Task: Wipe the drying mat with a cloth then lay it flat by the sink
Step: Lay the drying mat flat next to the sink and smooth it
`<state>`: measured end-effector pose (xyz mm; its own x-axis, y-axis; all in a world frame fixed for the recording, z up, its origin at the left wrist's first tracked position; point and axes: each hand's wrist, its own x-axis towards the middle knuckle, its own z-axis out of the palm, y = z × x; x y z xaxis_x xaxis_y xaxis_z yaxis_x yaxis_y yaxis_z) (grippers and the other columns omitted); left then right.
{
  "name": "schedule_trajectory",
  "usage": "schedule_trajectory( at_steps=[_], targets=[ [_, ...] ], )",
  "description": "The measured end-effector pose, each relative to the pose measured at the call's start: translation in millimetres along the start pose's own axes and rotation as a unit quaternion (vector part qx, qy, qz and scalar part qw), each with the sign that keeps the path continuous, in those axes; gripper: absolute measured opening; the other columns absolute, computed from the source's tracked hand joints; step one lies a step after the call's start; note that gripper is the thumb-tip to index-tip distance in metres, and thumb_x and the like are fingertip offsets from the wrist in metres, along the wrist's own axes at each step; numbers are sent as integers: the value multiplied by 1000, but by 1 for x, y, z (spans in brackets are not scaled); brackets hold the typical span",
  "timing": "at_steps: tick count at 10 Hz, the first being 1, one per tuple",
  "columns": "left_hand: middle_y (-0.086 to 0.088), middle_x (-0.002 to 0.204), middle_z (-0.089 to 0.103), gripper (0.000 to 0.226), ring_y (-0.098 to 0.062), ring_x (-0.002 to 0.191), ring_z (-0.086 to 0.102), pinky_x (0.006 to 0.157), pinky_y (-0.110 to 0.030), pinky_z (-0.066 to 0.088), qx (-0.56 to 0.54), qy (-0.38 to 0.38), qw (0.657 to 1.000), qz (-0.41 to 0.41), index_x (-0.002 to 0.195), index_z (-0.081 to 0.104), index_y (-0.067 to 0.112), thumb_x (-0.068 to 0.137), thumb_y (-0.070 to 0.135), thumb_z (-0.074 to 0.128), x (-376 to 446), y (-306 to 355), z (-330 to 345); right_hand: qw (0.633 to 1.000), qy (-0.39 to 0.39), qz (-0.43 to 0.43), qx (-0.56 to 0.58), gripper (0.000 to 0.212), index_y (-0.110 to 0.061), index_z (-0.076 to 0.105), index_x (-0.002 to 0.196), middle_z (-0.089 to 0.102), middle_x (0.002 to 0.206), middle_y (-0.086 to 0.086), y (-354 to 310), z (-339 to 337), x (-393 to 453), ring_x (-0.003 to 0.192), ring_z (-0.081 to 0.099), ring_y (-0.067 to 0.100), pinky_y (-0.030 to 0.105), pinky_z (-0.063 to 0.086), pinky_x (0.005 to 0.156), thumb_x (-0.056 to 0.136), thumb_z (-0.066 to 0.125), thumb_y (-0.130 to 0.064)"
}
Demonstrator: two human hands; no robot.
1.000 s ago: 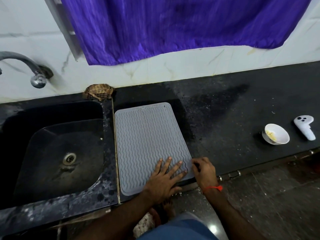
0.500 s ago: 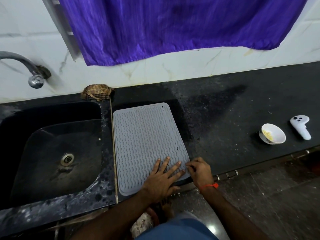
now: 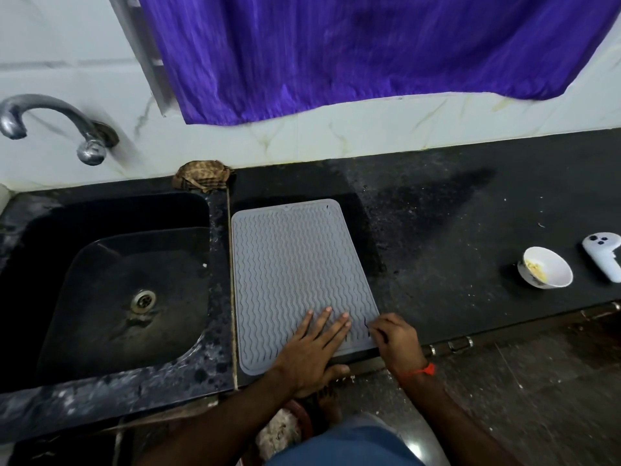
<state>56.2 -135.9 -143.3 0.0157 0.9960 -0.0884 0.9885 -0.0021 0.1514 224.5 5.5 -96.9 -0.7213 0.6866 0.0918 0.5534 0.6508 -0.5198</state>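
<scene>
Left hand flat, fingers spread on drying mat, right hand pinching its edge

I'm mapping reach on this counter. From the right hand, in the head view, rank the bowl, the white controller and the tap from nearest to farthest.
From the right hand:
1. Bowl, on its right.
2. White controller, beyond the bowl at the right edge.
3. Tap, far left over the sink.
</scene>
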Motion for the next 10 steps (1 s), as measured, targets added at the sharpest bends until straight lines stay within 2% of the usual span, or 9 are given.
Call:
schedule_trajectory(
  at_steps=[1, 2, 3, 4, 5, 6, 8, 9, 10],
  targets=[
    [0, 168, -2, 72, -28, 154, -5, 119, -53, 3, -16, 41, 997, -59, 160, 3, 18, 104, 60, 21, -5, -3, -9, 999, 42, -24, -3, 11, -4, 75, 90, 69, 94, 10, -3, 7, 3, 88, 66, 28, 43, 56, 82, 81, 72, 0],
    [0, 168, -1, 68, -27, 154, -4, 121, -51, -1, -47, 84, 982, -162, 160, 4, 17, 105, 54, 20, -11, -15, -18, 991, 75, -114, -12, 24, -9, 70, 109, 66, 114, 8, -23, 20, 15, 106, 63, 26, 39, 50, 95, 95, 55, -22],
    [-2, 167, -4, 68, -31, 153, -8, 121, -55, 0, -30, 46, 976, -213, 159, 3, 16, 104, 54, 14, -24, -29, -14, 984, -13, -146, -99, 55, -13, 51, 138, 46, 148, 9, -43, 43, 25, 139, 39, 30, 43, 33, 114, 100, 33, -49],
    [-2, 166, -10, 68, -31, 152, -15, 121, -56, 0, -16, 13, 976, -216, 159, -2, 16, 103, 53, 9, -29, -32, -8, 968, -115, -127, -182, 75, -16, 22, 154, 18, 162, 3, -42, 64, 24, 150, 6, 30, 51, 12, 120, 97, 21, -65],
    [-1, 166, -12, 66, -30, 151, -17, 121, -55, -1, -20, 17, 977, -212, 158, -5, 16, 102, 48, 7, -29, -33, -9, 959, -141, -126, -212, 80, -16, 18, 154, 13, 163, 1, -35, 68, 21, 150, 2, 31, 54, 10, 118, 95, 21, -69],
    [0, 167, -8, 65, -28, 153, -13, 121, -55, 0, -36, 45, 971, -231, 159, -1, 15, 104, 45, 17, -33, -33, -12, 958, -148, -127, -211, 81, -19, 14, 155, 8, 164, -2, -30, 68, 17, 151, 1, 30, 56, 10, 118, 93, 26, -70],
    [3, 164, -23, 73, -25, 150, -24, 120, -55, -7, -23, 42, 967, -252, 157, -13, 19, 101, 61, 4, -40, -30, -13, 961, -155, -106, -203, 84, -19, 14, 155, 7, 164, 0, -31, 69, 6, 151, 2, 30, 57, 8, 117, 92, 28, -73],
    [7, 163, -25, 70, -20, 150, -25, 122, -48, -13, -96, 118, 951, -269, 157, -12, 21, 101, 59, 4, -43, -21, -28, 967, -138, -80, -201, 81, -18, 11, 155, 2, 164, -1, -42, 63, 7, 150, -7, 28, 55, 2, 117, 94, 15, -71],
    [16, 164, -16, 63, -8, 150, -18, 123, -37, -9, -317, 210, 880, -284, 158, -4, 25, 103, 52, 10, -41, 5, -46, 989, -137, -60, -8, 71, -28, -5, 154, -14, 161, -15, -82, 61, 10, 147, -20, 9, 44, -7, 121, 94, 3, -67]
  ],
)
